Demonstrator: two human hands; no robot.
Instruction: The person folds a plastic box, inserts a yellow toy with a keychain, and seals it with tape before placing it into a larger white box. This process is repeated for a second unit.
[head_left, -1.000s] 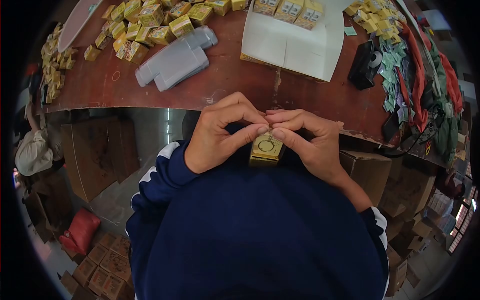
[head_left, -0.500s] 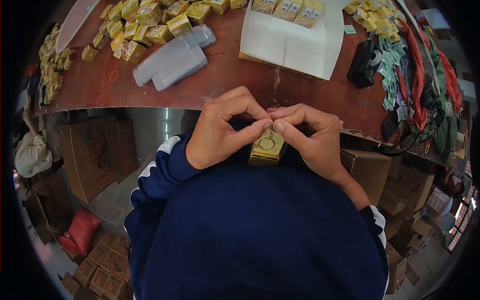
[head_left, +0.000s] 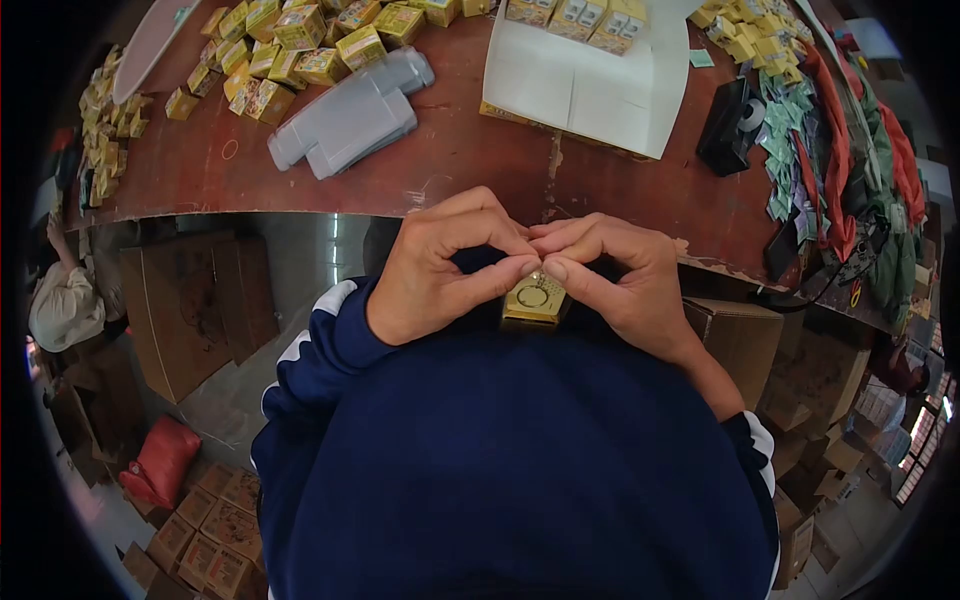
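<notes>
Close against my body, near the table's front edge, is a small yellow box (head_left: 533, 300) with a ring-and-chain shape on its upper face. My left hand (head_left: 435, 265) pinches at the box's far end with thumb and forefinger. From the other side, my right hand (head_left: 625, 275) is closed in the same way, its thumb tip nearly touching the left one. The fingers cover the far end of the box, so the part between them is hidden.
On the red-brown table (head_left: 470, 150) lie piled yellow boxes (head_left: 320, 65), folded clear plastic sheets (head_left: 350, 115) and a white-lined display carton (head_left: 570, 90) with several boxes. A black tape dispenser (head_left: 730, 125) stands at right beside green packets (head_left: 785, 125). A person (head_left: 65, 300) is at far left.
Both hands and the yellow box have shifted slightly, with the fingertips a little lower over the box's far end. The things on the table stay as they were.
</notes>
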